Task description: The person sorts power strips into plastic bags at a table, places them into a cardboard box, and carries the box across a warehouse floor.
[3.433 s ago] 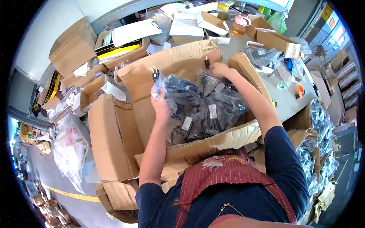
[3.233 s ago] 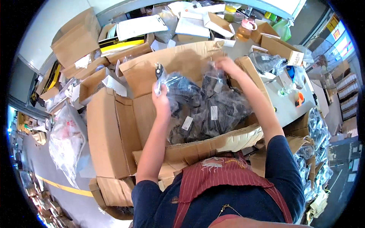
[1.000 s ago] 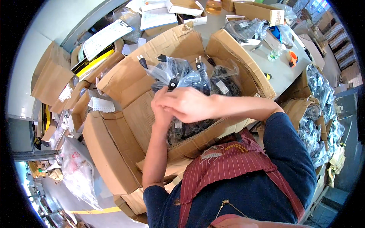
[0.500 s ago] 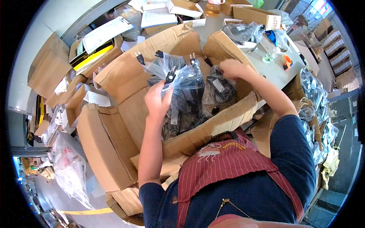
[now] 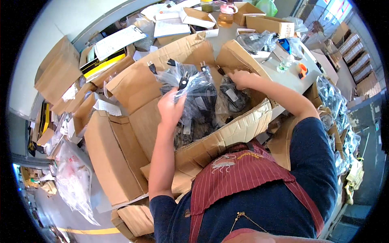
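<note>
Bundles of black power cords in clear plastic bags stand inside an open cardboard box, with several plugs sticking up. My left hand is closed round the gathered neck of one bag, beside a black two-pin plug. At the box's right side, my right hand has its fingers bent at the top of another bagged power cord, which bears a white label. A dark plug pokes up by those fingertips. The fingers partly hide the exact grip.
Small boxes, papers and a pink-lidded jug crowd the table behind the box. An orange tape dispenser lies at the right on the grey tabletop. More bagged items are piled at far right; a plastic bag hangs at left.
My right hand has shifted slightly left along the top of the right-hand bag, toward the dark plug. My left hand keeps its hold. The whole view has tilted a little.
</note>
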Demonstrator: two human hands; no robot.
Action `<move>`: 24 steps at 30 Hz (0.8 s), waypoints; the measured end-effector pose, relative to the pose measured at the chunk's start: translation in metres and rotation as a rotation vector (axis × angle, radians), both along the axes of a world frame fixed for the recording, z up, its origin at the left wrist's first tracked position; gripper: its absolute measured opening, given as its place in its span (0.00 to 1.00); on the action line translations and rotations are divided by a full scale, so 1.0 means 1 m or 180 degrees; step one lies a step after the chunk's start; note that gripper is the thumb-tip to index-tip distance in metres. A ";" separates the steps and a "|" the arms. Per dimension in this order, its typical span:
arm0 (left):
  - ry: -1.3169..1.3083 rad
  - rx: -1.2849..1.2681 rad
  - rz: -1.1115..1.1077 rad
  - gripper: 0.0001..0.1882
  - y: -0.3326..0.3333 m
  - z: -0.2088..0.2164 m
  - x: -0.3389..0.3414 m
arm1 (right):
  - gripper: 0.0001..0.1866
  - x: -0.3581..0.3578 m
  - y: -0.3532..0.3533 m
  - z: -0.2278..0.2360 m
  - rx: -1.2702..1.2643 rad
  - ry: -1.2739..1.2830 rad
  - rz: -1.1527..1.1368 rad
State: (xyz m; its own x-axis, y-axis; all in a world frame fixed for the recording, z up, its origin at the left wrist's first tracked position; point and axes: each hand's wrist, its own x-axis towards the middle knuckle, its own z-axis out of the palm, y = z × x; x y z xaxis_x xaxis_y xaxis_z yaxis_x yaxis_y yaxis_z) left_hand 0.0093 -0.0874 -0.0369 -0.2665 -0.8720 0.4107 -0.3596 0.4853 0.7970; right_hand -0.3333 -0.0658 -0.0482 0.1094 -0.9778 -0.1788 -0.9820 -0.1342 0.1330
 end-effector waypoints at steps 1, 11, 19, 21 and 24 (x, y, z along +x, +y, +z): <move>-0.0031 -0.0252 -0.0027 0.14 -0.002 -0.004 0.002 | 0.14 -0.004 -0.009 -0.007 0.0127 -0.0081 0.0015; -0.0052 -0.0252 0.0008 0.18 -0.009 -0.013 0.006 | 0.07 0.031 -0.011 0.142 0.0258 -0.3993 -0.0932; 0.0361 -0.0045 -0.0032 0.17 -0.012 -0.016 -0.003 | 0.08 0.057 -0.007 0.112 0.0721 -0.6050 -0.0654; 0.0452 0.0029 0.0003 0.16 -0.011 -0.014 -0.001 | 0.09 0.069 -0.015 0.084 0.1235 -0.6492 -0.0223; 0.0233 0.0370 -0.0315 0.13 -0.014 -0.018 0.003 | 0.09 0.116 -0.007 0.058 0.1557 -0.6291 -0.0426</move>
